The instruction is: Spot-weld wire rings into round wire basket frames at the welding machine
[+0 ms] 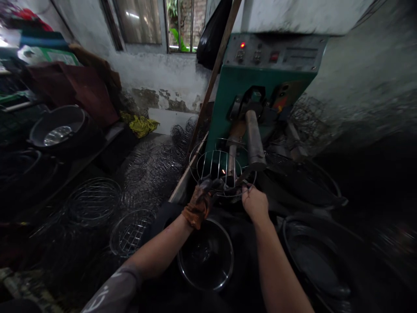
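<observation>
While lying flat beyond both hands, the round wire rack (216,167) is being gripped by the gloved left hand (199,204) and bare right hand (255,203), both closed on its near rim.

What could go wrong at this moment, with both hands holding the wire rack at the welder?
The bare right hand grips the round wire rack close to the orange spark, so a burn seems possible. The gloved left hand sits near the grey metal electrode bars, which might pinch its fingers.

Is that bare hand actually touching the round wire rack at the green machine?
Touching. The head view shows the right hand closed on the near rim of the round wire rack, with no gap visible between them.
</observation>
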Action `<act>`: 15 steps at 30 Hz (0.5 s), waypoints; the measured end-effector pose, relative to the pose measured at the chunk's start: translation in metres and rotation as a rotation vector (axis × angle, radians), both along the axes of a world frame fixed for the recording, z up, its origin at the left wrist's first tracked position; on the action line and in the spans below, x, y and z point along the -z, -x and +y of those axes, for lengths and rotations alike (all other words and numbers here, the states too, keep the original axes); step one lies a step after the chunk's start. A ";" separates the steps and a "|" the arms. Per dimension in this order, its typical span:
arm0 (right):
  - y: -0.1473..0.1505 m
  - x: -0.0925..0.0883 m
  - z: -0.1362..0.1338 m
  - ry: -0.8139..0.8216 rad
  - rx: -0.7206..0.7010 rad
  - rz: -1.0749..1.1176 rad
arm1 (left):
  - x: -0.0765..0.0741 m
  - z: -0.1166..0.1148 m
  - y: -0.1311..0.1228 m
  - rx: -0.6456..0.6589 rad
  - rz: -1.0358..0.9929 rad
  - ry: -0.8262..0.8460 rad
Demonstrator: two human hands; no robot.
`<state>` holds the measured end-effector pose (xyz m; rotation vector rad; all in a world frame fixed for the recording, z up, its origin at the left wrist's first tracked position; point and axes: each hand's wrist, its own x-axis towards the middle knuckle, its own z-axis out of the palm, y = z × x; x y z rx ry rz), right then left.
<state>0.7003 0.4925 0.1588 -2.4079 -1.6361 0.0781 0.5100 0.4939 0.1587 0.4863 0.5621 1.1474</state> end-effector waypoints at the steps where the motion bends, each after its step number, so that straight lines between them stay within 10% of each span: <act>1: -0.001 0.002 0.001 -0.021 -0.006 0.002 | 0.000 -0.002 0.005 0.028 0.008 0.010; 15: 0.008 0.024 -0.065 -0.209 -0.330 0.539 | 0.023 -0.042 0.016 0.143 -0.012 -0.078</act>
